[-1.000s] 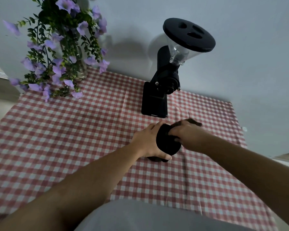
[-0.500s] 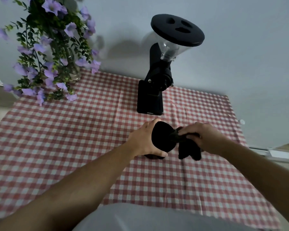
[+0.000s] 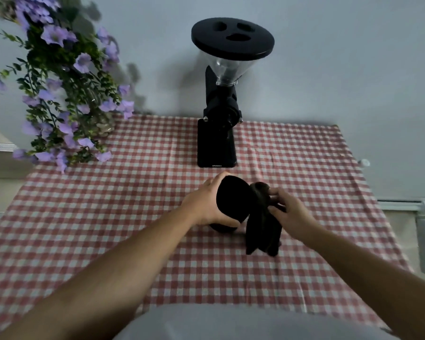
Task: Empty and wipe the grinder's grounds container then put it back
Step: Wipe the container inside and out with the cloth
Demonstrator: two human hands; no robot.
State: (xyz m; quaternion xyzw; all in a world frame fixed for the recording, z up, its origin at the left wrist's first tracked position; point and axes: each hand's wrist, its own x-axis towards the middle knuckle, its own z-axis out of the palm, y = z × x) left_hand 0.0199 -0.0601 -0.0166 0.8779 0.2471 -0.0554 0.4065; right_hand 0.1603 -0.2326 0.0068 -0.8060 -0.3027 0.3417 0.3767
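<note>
Cloth (image 3: pixel 261 224) now pulled out of container (image 3: pixel 232 200) (L hand (image 3: pixel 206 204) grips it), R hand (image 3: pixel 288 212) pinching cloth beside it.

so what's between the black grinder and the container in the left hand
Only bare red-checked tablecloth in the head view, between the black coffee grinder and the black round grounds container held by the left hand.

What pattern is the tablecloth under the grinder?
Red-and-white checks on the tablecloth, clearest in the head view.

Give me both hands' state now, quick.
Left hand: closed on the black grounds container.
Right hand: closed on the dark cloth.
</note>
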